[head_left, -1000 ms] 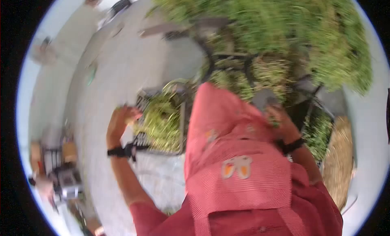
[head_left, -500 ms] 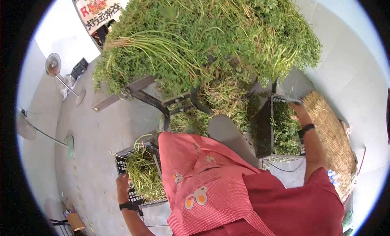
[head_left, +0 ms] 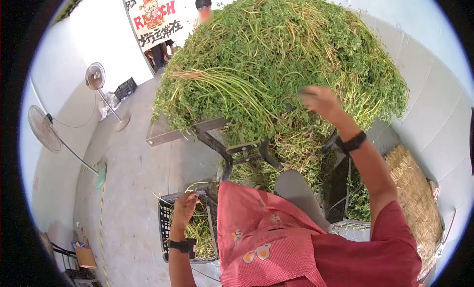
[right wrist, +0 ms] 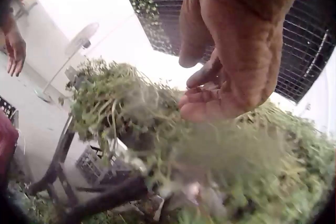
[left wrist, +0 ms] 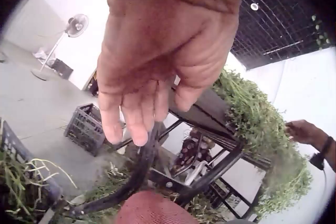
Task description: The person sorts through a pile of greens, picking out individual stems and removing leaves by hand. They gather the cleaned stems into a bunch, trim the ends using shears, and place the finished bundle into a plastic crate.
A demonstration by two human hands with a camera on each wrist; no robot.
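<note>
A large heap of leafy green stalks [head_left: 276,55] covers the table at the front. My right hand [head_left: 321,104] is raised over the near side of the heap. In the right wrist view its fingers [right wrist: 205,109] hang loosely curled, with nothing between them. My left hand [head_left: 184,210] is above a black plastic crate [head_left: 164,232] of pale green stems [head_left: 200,232] on the floor to my left. The left wrist view shows its fingers [left wrist: 137,129] relaxed and holding nothing. A second crate of leafy greens [head_left: 359,205] stands to my right, partly behind my right forearm.
Dark table legs [head_left: 227,161] and a protruding beam [head_left: 187,131] are ahead. Loose trimmings [head_left: 298,151] lie under the table. Two standing fans [head_left: 44,128] are at the left, and a woven straw bundle [head_left: 412,188] lies at the right. Another person [head_left: 203,13] is behind the heap.
My right hand has left the right-hand crate and risen forward to the heap. My left hand has moved from the left crate's outer side to above it. The head view has shifted too.
</note>
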